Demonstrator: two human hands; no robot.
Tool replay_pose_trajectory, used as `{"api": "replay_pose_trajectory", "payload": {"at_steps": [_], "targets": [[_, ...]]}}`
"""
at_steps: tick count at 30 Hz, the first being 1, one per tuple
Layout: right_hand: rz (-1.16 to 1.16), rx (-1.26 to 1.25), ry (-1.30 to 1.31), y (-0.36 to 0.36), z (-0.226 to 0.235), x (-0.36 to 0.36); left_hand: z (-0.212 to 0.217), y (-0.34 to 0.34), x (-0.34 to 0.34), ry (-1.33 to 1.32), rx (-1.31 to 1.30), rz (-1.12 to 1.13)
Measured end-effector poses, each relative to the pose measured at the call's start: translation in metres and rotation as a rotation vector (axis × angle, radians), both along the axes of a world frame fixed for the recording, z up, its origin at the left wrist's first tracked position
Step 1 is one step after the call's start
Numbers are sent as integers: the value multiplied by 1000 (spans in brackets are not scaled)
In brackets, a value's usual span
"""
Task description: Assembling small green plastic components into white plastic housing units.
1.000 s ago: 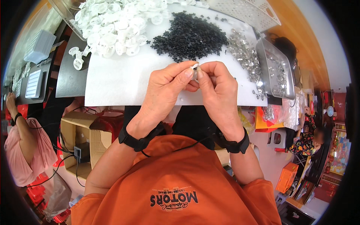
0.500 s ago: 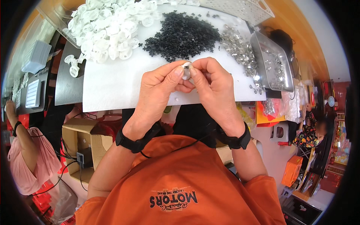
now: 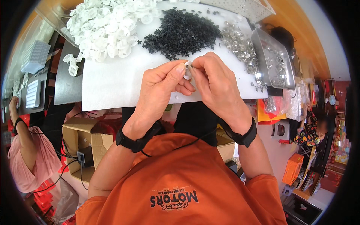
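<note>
Over the near part of the white work board (image 3: 108, 90), my left hand (image 3: 159, 82) pinches a small round white plastic piece (image 3: 188, 75) between thumb and fingers. Something small and dark shows at its upper part. My right hand (image 3: 221, 82) is closed at the piece's right edge, thumb against forefinger; whatever lies between those fingertips is too small to make out. Beyond the hands lies a heap of small black parts (image 3: 182, 33). White plastic pieces (image 3: 105, 32) are piled at the far left, and small shiny metal parts (image 3: 242, 43) are scattered at the right.
A clear plastic tray (image 3: 268, 75) with metal parts stands at the board's right edge. A white perforated basket (image 3: 247, 9) is at the back. On the left a co-worker's arm (image 3: 22, 135) reaches toward a dark table (image 3: 67, 88). An open cardboard box (image 3: 78, 131) sits below.
My right hand has shifted slightly right and turned, its fingertips drawn up to the piece's upper right edge. My left hand keeps the white piece in nearly the same place.
</note>
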State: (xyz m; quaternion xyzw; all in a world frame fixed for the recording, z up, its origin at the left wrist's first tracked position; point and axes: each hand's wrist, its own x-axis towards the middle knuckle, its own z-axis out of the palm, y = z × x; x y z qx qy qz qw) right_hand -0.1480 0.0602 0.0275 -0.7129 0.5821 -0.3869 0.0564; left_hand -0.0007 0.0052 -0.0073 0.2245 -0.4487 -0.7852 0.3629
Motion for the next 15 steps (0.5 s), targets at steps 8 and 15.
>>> {"api": "replay_pose_trajectory", "payload": {"at_steps": [8,15], "targets": [[51,-29,103,-4,-1,-3,3,1,-3,-35,25,41],[24,3,53,0,0,-3,1,1,-3,-22,20,43]]}}
